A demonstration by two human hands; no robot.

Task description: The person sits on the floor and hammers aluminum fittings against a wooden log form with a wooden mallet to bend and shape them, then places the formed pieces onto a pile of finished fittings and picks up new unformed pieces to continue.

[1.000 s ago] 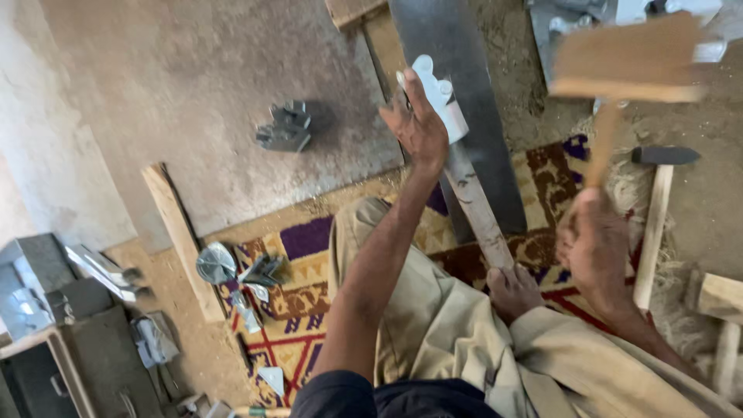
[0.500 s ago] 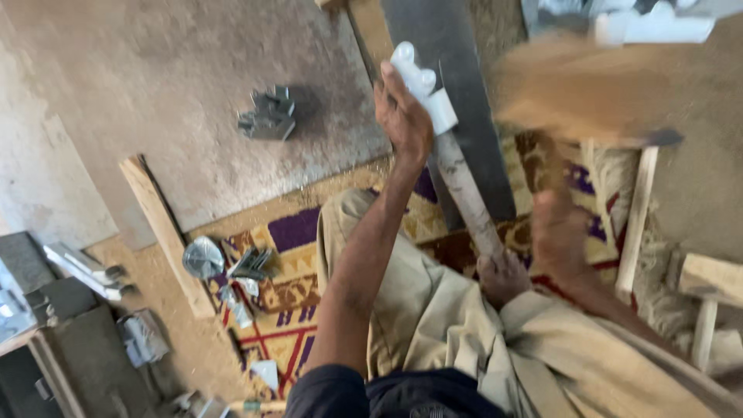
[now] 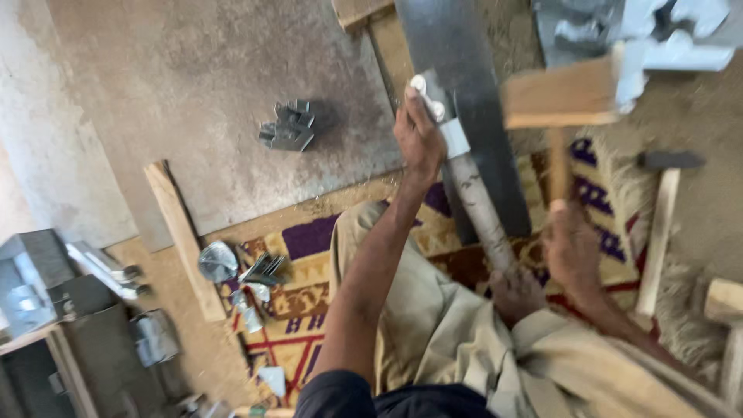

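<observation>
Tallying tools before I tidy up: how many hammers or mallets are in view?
2. A wooden mallet is raised in the right hand. A metal-headed hammer lies on the rug's fringed edge at right. More may be hidden beyond the frame.

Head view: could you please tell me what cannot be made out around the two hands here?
- Wooden mallet: blurred by motion, so its head's edges are unclear.
- Right hand: blurred; its fingers on the handle cannot be told apart.
- Metal piece under the left hand: partly covered by the hand, its shape unclear.
- Grey metal parts: cut off by the top edge.
</observation>
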